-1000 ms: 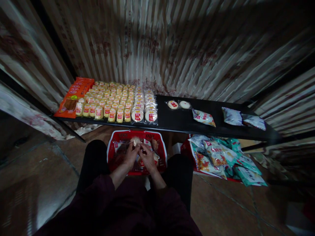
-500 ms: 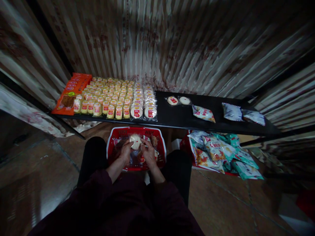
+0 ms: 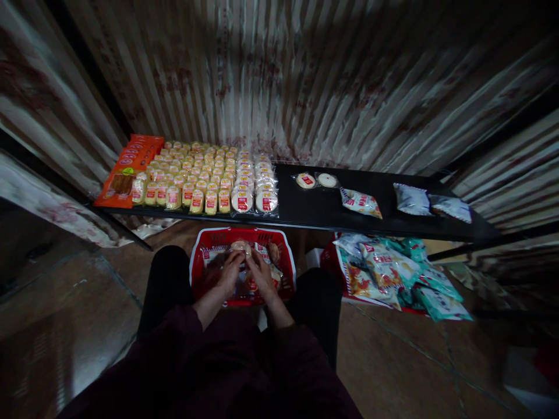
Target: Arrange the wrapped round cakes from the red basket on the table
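Note:
Over a red basket with a white rim, my left hand and my right hand come together. Between their fingers is a round, pale pastry in clear wrap, partly covered by the fingertips. Both hands are closed on it. Under them the basket holds several wrapped snacks, some blurred in the dim light. On the black shelf in front stand rows of small yellow wrapped cakes and rows of round white wrapped pastries.
An orange packet lies at the shelf's left end. Two round pastries, a printed snack bag and two silvery bags lie further right. A second red basket below is heaped with green and white bags. A pleated curtain hangs behind.
My hands have drawn closer together around the pastry, which is now tilted and more covered by the fingers. The view has shifted slightly.

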Demonstrator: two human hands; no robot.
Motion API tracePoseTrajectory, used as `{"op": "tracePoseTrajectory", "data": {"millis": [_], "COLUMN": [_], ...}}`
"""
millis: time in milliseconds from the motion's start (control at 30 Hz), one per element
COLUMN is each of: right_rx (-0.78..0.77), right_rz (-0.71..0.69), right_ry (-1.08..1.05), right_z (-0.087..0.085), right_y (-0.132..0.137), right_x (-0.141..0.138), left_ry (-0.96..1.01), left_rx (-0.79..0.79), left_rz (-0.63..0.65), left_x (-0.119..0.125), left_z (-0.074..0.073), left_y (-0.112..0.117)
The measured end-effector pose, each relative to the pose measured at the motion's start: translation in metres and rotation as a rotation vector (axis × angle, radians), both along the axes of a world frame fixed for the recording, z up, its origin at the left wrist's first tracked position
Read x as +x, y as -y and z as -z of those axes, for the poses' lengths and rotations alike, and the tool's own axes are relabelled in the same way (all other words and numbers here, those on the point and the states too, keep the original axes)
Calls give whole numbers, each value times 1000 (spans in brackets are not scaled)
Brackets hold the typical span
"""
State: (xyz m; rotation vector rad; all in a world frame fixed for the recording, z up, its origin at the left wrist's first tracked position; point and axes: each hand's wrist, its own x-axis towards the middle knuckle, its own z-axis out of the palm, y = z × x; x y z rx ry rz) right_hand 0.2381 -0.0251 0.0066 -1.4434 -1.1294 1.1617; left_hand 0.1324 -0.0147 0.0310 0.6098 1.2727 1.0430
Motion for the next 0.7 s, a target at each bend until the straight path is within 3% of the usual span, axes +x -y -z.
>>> {"op": "tracePoseTrajectory", "data": {"millis": [100, 233, 400, 700], "right_rx": [-19, -63, -127, -98], "right_rz": [9, 136, 243, 248], "right_ry": [-28, -73, -271, -437], "right_z": [1, 14, 23, 9], "right_y": [1, 0, -2, -3], "right_x": [-2, 1, 4, 0], "left_ry": [-33, -109, -308, -93], "left_rx": [11, 51, 99, 26], "left_rz": [42, 82, 19, 37], "left_x": [-2, -3, -4, -8], "left_z": [-2, 1, 4, -4], "left_y": [1, 0, -5, -3]}}
